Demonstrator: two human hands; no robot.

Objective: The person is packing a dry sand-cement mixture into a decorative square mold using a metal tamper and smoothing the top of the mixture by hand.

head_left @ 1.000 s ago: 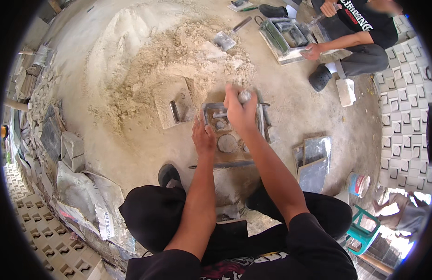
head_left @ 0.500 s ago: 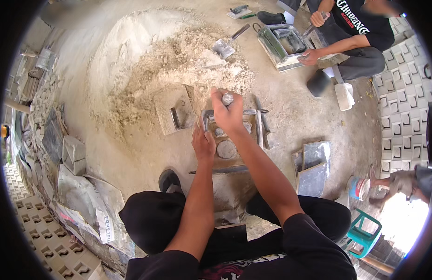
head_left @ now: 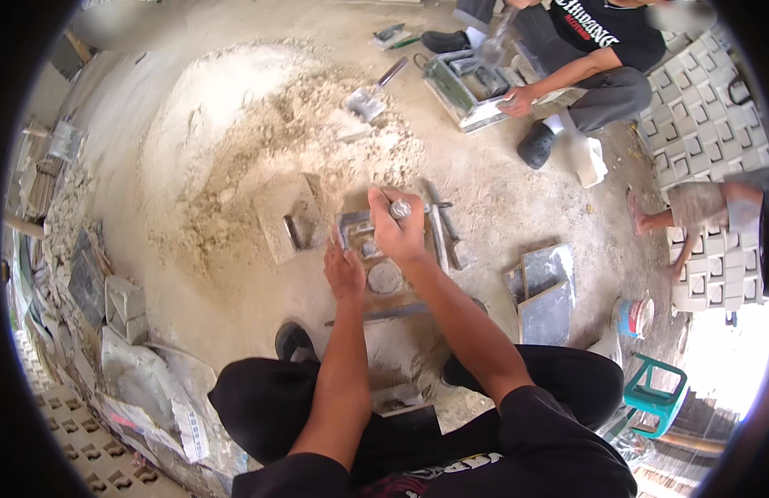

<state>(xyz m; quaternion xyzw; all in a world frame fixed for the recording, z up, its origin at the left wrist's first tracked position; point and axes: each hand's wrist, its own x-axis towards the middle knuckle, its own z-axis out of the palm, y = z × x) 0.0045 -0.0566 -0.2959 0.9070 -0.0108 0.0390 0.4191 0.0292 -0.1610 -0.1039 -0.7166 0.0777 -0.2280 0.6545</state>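
My right hand (head_left: 398, 236) is wrapped round an upright tool with a rounded pale grey end (head_left: 400, 209), perhaps a rammer. Its lower part is hidden below my fist. Under it on the ground lies a rectangular mould frame (head_left: 439, 241), with packed sandy material and a round shape (head_left: 385, 278) inside. At the frame's left side is my left hand (head_left: 344, 272), fingers stretched along the edge and thumb apart. A dusty flat board with a bar handle (head_left: 276, 220) lies just left of it. To the frame's right lies a long-handled tool (head_left: 451, 224).
Beyond the mould spreads a heap of sandy mix (head_left: 276, 124) with a trowel (head_left: 366, 104) on it. A co-worker sits at another mould (head_left: 467, 104), far right. Flat plates (head_left: 546, 303), a bucket (head_left: 636, 317) and a green stool (head_left: 656, 397) stand right. Sacks (head_left: 144, 373) lie left.
The view has shifted. My right fist with the tool has come nearer, over the mould's inside. The co-worker's tool has moved, blurred. Another person at the right has come further into view.
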